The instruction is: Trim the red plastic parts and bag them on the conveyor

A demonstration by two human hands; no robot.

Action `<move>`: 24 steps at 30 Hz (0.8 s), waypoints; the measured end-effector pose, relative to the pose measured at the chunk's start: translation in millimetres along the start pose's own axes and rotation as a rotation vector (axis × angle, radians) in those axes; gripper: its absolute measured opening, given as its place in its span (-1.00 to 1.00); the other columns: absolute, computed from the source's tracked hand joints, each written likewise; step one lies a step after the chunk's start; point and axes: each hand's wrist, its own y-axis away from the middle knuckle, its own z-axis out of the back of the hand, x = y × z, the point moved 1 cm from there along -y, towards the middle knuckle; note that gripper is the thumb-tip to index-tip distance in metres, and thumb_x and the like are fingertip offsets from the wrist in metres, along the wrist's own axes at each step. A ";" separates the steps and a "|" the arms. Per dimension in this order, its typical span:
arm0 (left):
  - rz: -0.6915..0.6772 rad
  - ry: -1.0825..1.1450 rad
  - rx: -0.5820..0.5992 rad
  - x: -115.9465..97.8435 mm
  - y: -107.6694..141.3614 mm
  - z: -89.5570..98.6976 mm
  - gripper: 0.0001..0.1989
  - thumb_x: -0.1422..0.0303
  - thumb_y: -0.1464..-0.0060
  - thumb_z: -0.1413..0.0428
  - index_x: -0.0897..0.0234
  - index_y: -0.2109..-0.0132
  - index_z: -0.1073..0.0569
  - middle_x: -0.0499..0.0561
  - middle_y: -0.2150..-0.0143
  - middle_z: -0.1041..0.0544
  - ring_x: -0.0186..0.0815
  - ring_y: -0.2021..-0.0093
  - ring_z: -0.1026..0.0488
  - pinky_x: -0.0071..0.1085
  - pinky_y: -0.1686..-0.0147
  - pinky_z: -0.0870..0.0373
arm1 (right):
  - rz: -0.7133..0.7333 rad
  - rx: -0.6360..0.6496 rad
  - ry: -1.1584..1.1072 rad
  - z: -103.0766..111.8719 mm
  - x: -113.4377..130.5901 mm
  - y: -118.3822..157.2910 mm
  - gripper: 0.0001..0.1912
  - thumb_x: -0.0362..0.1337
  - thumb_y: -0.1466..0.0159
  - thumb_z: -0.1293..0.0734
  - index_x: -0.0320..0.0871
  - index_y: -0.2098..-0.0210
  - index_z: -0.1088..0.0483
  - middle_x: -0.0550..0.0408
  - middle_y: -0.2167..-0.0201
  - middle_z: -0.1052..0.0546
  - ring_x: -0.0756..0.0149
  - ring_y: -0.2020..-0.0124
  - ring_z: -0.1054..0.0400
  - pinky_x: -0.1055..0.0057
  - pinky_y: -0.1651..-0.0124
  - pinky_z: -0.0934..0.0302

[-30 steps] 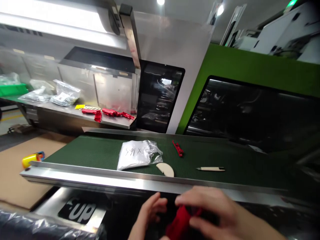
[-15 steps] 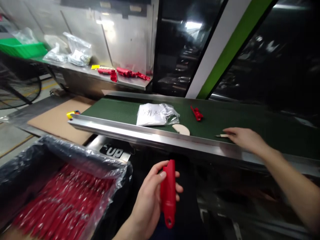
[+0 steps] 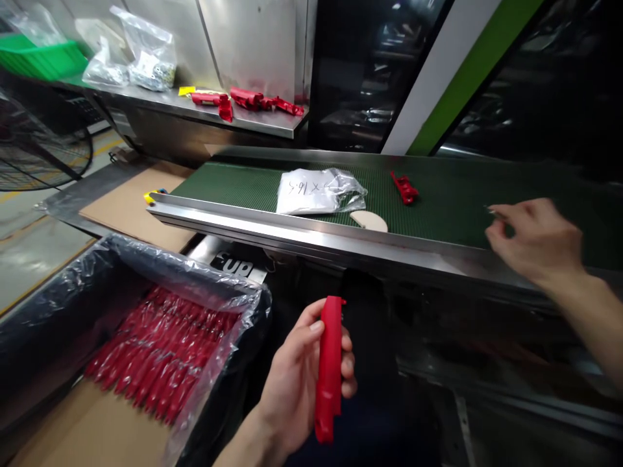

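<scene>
The right hand (image 3: 535,243) has lifted off the belt (image 3: 438,201) since half a second ago, when it lay flat on the small knife there; now it hovers over the belt's right part, fingers curled together as if pinching something thin, though blur hides whether the knife is in them. The left hand (image 3: 302,373) keeps its grip on the red handle (image 3: 329,366), fingers wrapped round its middle, held upright below the belt's steel rail (image 3: 292,233) and a little nearer the box (image 3: 160,344) than before. That reads as the blade being fetched for trimming the handle. On the belt lie a bag (image 3: 316,191), a pale disc (image 3: 370,220) and a red scrap (image 3: 403,188), all well left of the right hand. The rail's edge stands between the two hands; open room lies below it, right of the lined box of red handles.
</scene>
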 end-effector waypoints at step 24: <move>-0.132 -0.190 -0.187 1.8 -17.0 -4.2 -0.70 0.42 -0.23 0.02 0.24 -0.11 -0.31 0.13 0.07 -0.52 -0.27 0.25 -0.50 -0.36 0.27 -0.48 | -0.384 0.411 -1.300 89.8 269.7 132.0 -0.70 -0.36 -0.27 -0.33 0.09 0.04 -0.34 0.20 0.28 -0.49 0.45 0.32 -0.47 0.65 0.34 -0.40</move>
